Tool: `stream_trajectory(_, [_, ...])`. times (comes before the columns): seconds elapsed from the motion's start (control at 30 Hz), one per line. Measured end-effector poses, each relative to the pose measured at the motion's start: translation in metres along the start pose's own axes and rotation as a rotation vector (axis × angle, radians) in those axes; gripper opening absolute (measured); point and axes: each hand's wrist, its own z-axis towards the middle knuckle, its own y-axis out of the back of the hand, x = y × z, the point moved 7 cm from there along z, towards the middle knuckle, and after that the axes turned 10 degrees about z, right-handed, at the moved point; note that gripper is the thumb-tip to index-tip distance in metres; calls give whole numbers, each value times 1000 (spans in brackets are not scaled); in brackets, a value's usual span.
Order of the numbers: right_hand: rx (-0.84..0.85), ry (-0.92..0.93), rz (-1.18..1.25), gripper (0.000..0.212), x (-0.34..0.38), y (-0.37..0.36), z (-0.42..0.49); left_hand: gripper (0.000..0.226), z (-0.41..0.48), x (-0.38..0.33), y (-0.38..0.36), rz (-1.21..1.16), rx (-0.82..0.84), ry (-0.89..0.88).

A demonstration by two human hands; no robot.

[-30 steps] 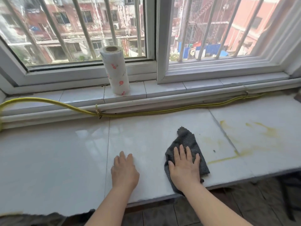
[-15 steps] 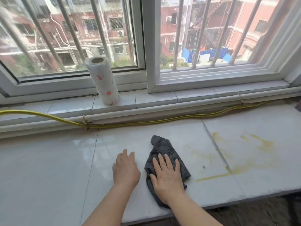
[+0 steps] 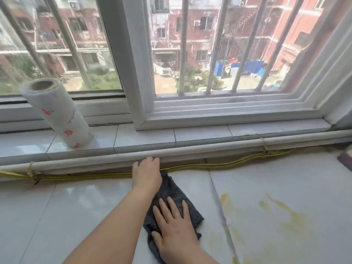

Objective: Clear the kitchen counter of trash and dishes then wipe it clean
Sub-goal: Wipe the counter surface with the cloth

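A dark grey cloth [image 3: 172, 189] lies on the white tiled counter [image 3: 76, 206]. My right hand [image 3: 173, 227] presses flat on the cloth's near half, fingers straight and spread. My left hand [image 3: 146, 174] reaches across to the back of the counter, its fingertips on the white pipe [image 3: 190, 150] below the sill, its palm over the cloth's far corner. Yellow stains [image 3: 285, 212] mark the tile to the right of the cloth.
A paper towel roll [image 3: 59, 115] with red prints stands on the window sill at the left. A yellow hose [image 3: 219, 165] runs along the counter's back edge. A dark object [image 3: 345, 159] shows at the right edge. Barred windows rise behind.
My left hand has moved forward from the counter to the pipe at the back. The right hand and the cloth have slid farther from the front edge. The view has moved closer to the window.
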Motion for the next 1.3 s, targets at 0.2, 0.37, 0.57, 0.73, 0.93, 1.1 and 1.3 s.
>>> stream_trajectory(0.2, [19, 49, 38, 60, -3, -12, 13, 26, 3, -4, -2, 135, 71, 3])
stream_trajectory(0.37, [25, 98, -15, 62, 3, -16, 19, 35, -8, 7, -24, 83, 103, 64])
stream_trajectory(0.57, [40, 177, -85, 63, 23, -6, 24, 34, -13, 3, -17, 214, 139, -49])
stream_trajectory(0.73, [46, 284, 65, 56, 64, -5, 55, 30, -18, 13, 1, 225, 82, -121])
stream_trajectory(0.93, [-50, 152, 60, 42, 56, 23, 103, 26, -12, 24, 30, 159, -62, -90])
stream_trajectory(1.1, [-42, -267, -10, 55, -37, 41, 98, 21, -16, 26, 27, 106, -59, -75])
stream_trajectory(1.3, [-118, -467, -20, 57, -91, 52, 44, 16, -22, 25, 17, 90, -28, -42])
